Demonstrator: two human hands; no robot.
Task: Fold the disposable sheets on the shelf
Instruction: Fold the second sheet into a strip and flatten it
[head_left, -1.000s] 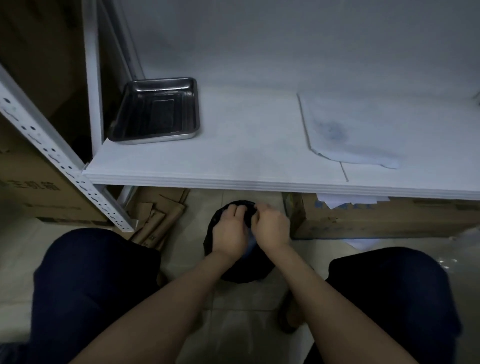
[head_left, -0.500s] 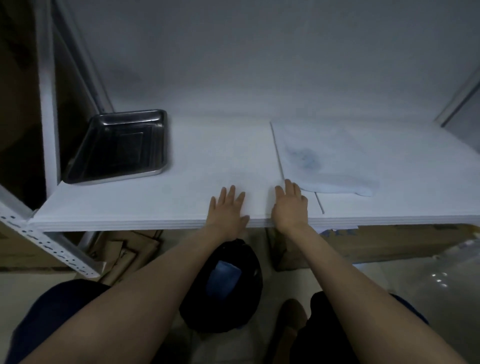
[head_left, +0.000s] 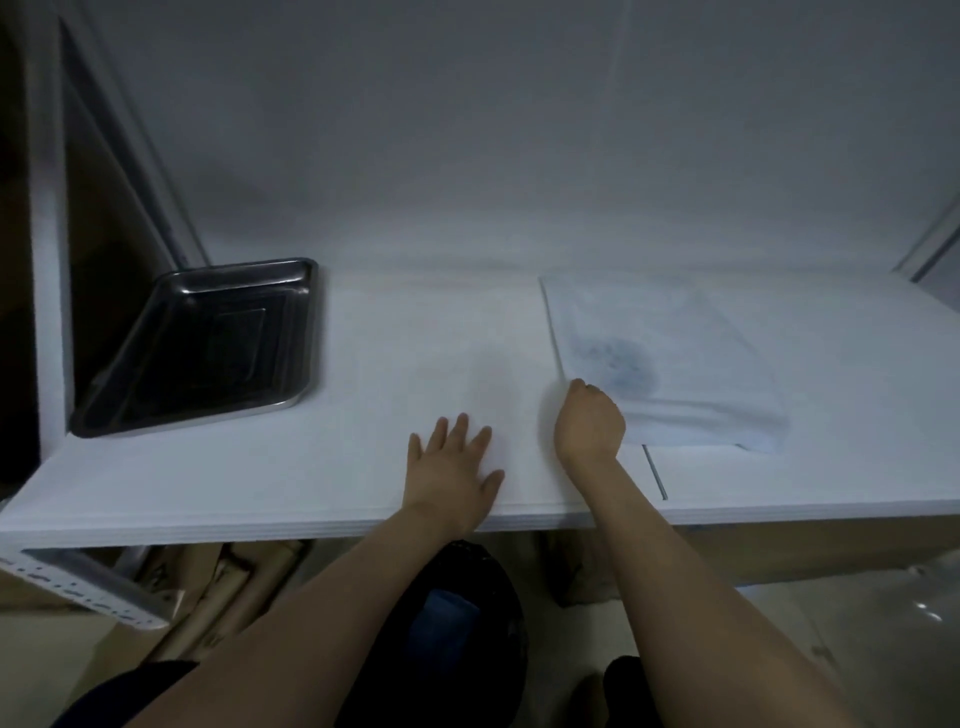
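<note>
In the head view, a thin white disposable sheet with a bluish stain (head_left: 670, 364) lies flat on the right half of the white shelf (head_left: 260, 467). Its long axis runs from the front edge toward the back wall. The right hand (head_left: 589, 421) has curled fingers and pinches the sheet's left edge near the front corner. The left hand (head_left: 452, 475) rests flat with spread fingers on bare shelf just beside it. A rectangular steel tray (head_left: 202, 345) at the far left holds nothing.
</note>
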